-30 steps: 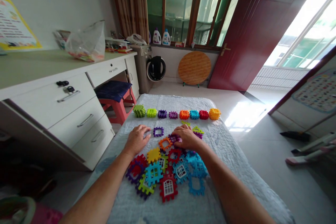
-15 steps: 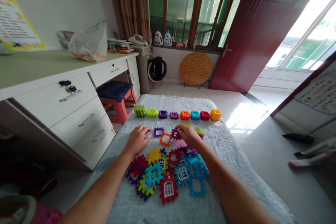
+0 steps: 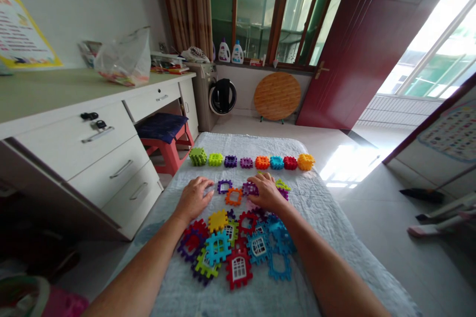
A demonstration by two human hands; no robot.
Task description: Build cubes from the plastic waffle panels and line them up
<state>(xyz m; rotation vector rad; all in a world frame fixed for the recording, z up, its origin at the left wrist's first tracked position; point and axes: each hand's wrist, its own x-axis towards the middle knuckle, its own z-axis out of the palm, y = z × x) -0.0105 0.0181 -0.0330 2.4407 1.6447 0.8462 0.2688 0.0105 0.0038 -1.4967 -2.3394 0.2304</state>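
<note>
My left hand (image 3: pixel 194 198) rests on the cloth with thumb and fingers apart and nothing between them, left of a dark purple square frame (image 3: pixel 224 186). An orange frame (image 3: pixel 234 196) lies between my two hands. My right hand (image 3: pixel 266 192) is over a purple windowed piece (image 3: pixel 250 188), its fingers touching or just above it; part of that piece is hidden under them. Nearer to me is a loose pile with a yellow piece (image 3: pixel 217 220), a red window piece (image 3: pixel 238 267) and light blue pieces (image 3: pixel 218 246).
Across the back of the cloth-covered table (image 3: pixel 245 141) runs a row of stacks, from a green stack (image 3: pixel 198 156) to a yellow-orange stack (image 3: pixel 306 162). A lime green piece (image 3: pixel 282 184) lies right of my right hand. A stool (image 3: pixel 163 133) stands at the left.
My right hand has turned and spread over the purple piece, and more of that piece shows. The pink blur below my right hand is gone. My left hand has hardly moved.
</note>
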